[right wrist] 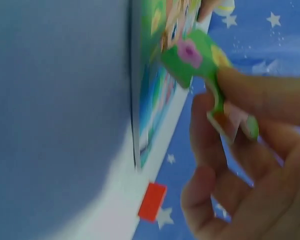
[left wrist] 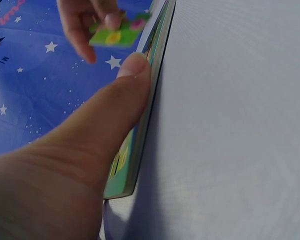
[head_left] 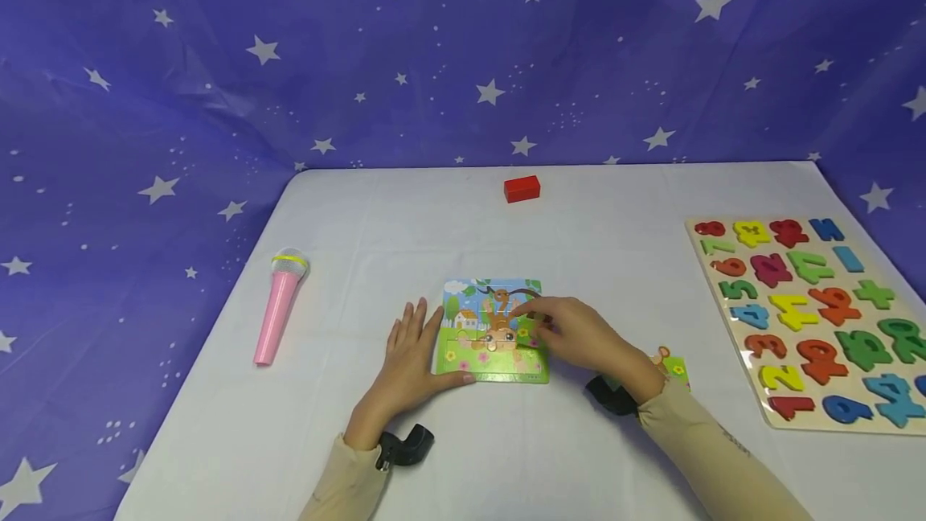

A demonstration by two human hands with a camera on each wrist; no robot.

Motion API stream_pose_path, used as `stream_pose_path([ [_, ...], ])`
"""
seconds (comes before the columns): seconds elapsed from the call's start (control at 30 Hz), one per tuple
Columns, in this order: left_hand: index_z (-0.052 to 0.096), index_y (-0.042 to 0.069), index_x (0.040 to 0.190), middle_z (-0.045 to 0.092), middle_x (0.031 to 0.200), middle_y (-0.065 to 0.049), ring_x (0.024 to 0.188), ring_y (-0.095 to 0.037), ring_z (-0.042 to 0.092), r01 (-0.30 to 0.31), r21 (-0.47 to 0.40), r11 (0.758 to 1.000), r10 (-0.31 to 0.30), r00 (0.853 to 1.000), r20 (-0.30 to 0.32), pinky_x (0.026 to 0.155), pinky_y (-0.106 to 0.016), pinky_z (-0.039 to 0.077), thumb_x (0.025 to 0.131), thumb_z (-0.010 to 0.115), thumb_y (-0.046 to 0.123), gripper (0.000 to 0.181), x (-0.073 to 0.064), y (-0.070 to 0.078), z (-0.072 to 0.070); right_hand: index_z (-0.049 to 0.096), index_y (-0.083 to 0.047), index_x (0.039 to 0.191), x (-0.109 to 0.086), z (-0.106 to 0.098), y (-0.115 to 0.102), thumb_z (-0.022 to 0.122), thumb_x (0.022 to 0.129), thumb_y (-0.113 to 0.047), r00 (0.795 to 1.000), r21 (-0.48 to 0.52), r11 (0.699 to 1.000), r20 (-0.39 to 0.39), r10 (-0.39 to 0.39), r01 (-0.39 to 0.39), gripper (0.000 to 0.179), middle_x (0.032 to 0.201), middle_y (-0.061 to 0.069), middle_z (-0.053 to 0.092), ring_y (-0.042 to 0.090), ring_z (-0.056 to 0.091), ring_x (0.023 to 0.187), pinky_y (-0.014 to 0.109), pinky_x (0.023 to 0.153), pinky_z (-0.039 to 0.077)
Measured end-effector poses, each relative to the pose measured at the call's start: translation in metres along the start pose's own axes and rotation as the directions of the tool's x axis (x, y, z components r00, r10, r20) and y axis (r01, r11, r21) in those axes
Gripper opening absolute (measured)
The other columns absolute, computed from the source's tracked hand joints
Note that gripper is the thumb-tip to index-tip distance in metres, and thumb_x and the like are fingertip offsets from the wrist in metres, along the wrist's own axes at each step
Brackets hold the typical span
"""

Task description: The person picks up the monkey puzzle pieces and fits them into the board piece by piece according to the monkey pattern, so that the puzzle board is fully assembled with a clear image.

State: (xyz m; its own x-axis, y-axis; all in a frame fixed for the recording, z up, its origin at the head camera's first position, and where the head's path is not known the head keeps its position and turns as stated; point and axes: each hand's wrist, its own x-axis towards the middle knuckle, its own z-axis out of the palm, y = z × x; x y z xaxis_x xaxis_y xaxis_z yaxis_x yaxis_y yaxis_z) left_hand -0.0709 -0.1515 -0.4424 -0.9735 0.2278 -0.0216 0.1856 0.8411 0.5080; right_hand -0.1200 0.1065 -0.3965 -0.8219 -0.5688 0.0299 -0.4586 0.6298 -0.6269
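Note:
A jigsaw puzzle board with a monkey, a house and a meadow lies flat on the white table. My left hand rests at its left side, fingers spread on the cloth and thumb on the board's lower left edge. Between thumb and fingers, my right hand pinches a green puzzle piece with pink and yellow flowers, over the board's right side. In the left wrist view this puzzle piece appears raised above the board. Another puzzle piece lies partly hidden under my right wrist.
A wooden board of colourful numbers and letters lies at the right. To the left is a pink toy microphone. One red block sits near the table's back edge, before a blue star-patterned backdrop.

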Motion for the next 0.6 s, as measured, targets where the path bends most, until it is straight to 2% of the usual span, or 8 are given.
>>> stream_pose_path([
  [0.1,0.022,0.010,0.144,0.005,0.153,-0.018,0.141,-0.035,-0.001,0.007,0.003,1.000,-0.007,1.000,0.005,0.112,-0.053,0.004,0.065,0.069,0.060,0.106,-0.001,-0.001,0.001,0.066,-0.013,0.102,0.011,0.009,-0.007,0.061,0.079,-0.005,0.997,0.039,0.997,-0.044,0.061,-0.059,0.025,0.079,-0.004,0.066,0.004,0.048,0.061,0.019,0.055,0.038],
  [0.2,0.022,0.010,0.145,0.006,0.153,-0.018,0.141,-0.035,-0.001,0.007,-0.002,1.000,-0.007,1.000,0.002,0.112,-0.053,0.004,0.065,0.069,0.060,0.105,-0.002,-0.001,0.001,0.066,-0.013,0.100,0.022,0.018,-0.014,0.063,0.081,-0.009,0.993,0.096,0.991,-0.051,0.102,-0.097,0.020,0.088,0.000,0.068,0.005,0.054,0.067,0.021,0.059,0.043],
  [0.37,0.021,0.010,0.145,0.005,0.153,-0.018,0.141,-0.035,-0.001,-0.010,0.005,1.000,0.010,1.000,0.000,0.111,-0.055,0.005,0.066,0.068,0.060,0.104,-0.001,-0.002,0.001,0.065,-0.015,0.098,0.040,0.028,-0.029,0.066,0.081,-0.014,0.988,0.142,0.979,-0.024,0.151,-0.146,0.017,0.086,-0.001,0.068,0.007,0.058,0.070,0.025,0.066,0.048],
  [0.5,0.021,0.009,0.145,0.005,0.152,-0.019,0.141,-0.036,-0.001,-0.024,0.005,1.000,0.024,1.000,0.000,0.111,-0.056,0.005,0.067,0.068,0.060,0.104,-0.001,-0.002,0.001,0.064,-0.015,0.095,0.053,0.034,-0.037,0.066,0.080,-0.013,0.984,0.146,0.973,-0.005,0.180,-0.177,0.015,0.078,-0.001,0.067,0.006,0.056,0.062,0.023,0.058,0.047],
  [0.6,0.021,0.009,0.145,0.006,0.152,-0.019,0.141,-0.036,-0.001,-0.029,0.005,1.000,0.029,1.000,-0.001,0.111,-0.055,0.005,0.067,0.068,0.060,0.104,-0.001,-0.002,0.000,0.064,-0.014,0.093,0.061,0.037,-0.042,0.066,0.079,-0.011,0.982,0.166,0.968,0.026,0.188,-0.190,0.014,0.072,0.000,0.063,0.008,0.048,0.051,0.020,0.047,0.039],
])
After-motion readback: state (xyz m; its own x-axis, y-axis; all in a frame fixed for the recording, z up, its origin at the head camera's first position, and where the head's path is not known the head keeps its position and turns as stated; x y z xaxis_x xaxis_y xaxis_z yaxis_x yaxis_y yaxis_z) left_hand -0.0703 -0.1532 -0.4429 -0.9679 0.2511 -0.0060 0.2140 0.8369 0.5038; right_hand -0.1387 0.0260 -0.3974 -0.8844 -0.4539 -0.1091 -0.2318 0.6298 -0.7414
